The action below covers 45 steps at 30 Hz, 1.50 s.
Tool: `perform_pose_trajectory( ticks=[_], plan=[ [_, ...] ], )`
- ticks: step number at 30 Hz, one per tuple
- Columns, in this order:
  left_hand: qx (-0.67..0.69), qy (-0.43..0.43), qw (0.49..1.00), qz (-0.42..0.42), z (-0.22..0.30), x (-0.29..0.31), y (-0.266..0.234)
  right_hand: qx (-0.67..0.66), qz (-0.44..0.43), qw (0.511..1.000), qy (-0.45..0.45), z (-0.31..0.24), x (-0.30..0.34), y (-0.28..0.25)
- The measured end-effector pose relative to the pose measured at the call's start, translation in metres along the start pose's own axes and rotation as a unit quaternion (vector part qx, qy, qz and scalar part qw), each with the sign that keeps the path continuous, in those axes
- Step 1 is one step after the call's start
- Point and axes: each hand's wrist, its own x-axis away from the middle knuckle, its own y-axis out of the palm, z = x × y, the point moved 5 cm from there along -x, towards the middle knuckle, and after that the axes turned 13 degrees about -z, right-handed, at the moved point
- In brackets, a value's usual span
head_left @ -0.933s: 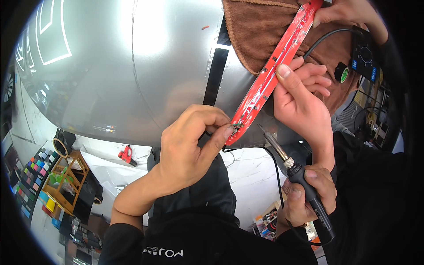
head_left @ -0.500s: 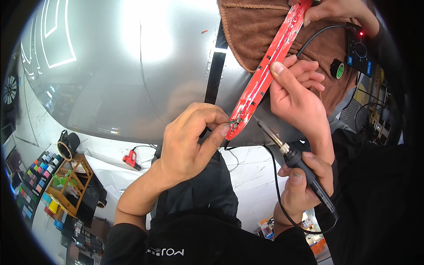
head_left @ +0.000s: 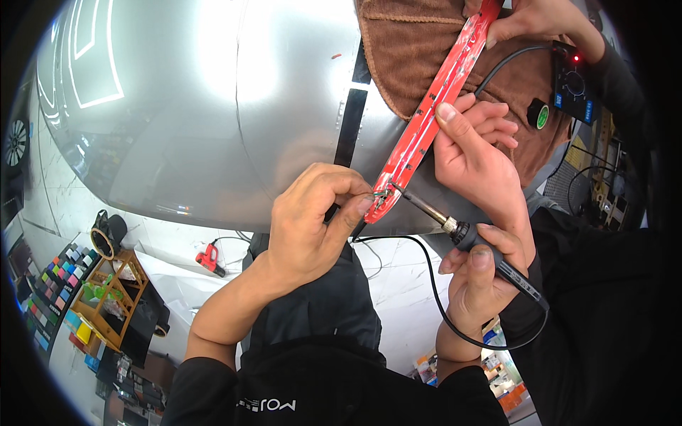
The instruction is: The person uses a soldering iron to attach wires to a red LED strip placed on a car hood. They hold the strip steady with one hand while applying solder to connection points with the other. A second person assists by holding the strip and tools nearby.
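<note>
A long red strip (head_left: 430, 117) with small dark parts along it slants from the upper right down to the middle. At its lower end my left hand (head_left: 305, 224) is closed, thumb and forefinger pinching a thin wire (head_left: 378, 193) against the strip's exposed contacts. My right hand (head_left: 477, 287) grips a soldering iron (head_left: 465, 236) by its black handle. The iron's tip lies over the strip beside the wire; whether it touches, I cannot tell. Another person's hand (head_left: 479, 149) steadies the strip at mid-length, and that person's other hand (head_left: 529, 25) holds the upper end.
Below the strip lies a silver curved car panel (head_left: 213, 156), partly covered by a brown towel (head_left: 398, 57). On the towel sits a black control box (head_left: 574, 82) with a lit red light. The iron's black cord (head_left: 435, 284) loops under my right hand. A red tool (head_left: 210, 258) lies on the floor.
The soldering iron has moved up and left, bringing its tip from beside the strip to over its lower end. My left hand has shifted slightly right, still pinching the wire.
</note>
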Motion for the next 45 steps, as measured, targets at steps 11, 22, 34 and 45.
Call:
perform_pose_trajectory(
  ticks=[11, 22, 34, 45],
  plan=[
    [-0.035, -0.001, 0.998, 0.045, 0.001, 0.016, 0.004, -0.021, -0.015, 0.999, 0.027, 0.006, -0.004, 0.009],
    [-0.039, 0.005, 0.998, 0.055, 0.005, 0.003, 0.007, -0.015, 0.002, 1.0, 0.008, 0.006, -0.007, 0.01],
    [-0.06, 0.008, 0.997, 0.05, 0.002, 0.003, 0.008, 0.03, -0.012, 0.999, 0.025, 0.004, -0.014, 0.017],
    [-0.076, 0.012, 0.996, 0.048, 0.002, 0.002, 0.008, 0.1, -0.033, 0.991, 0.078, 0.002, -0.021, 0.018]
  ],
)
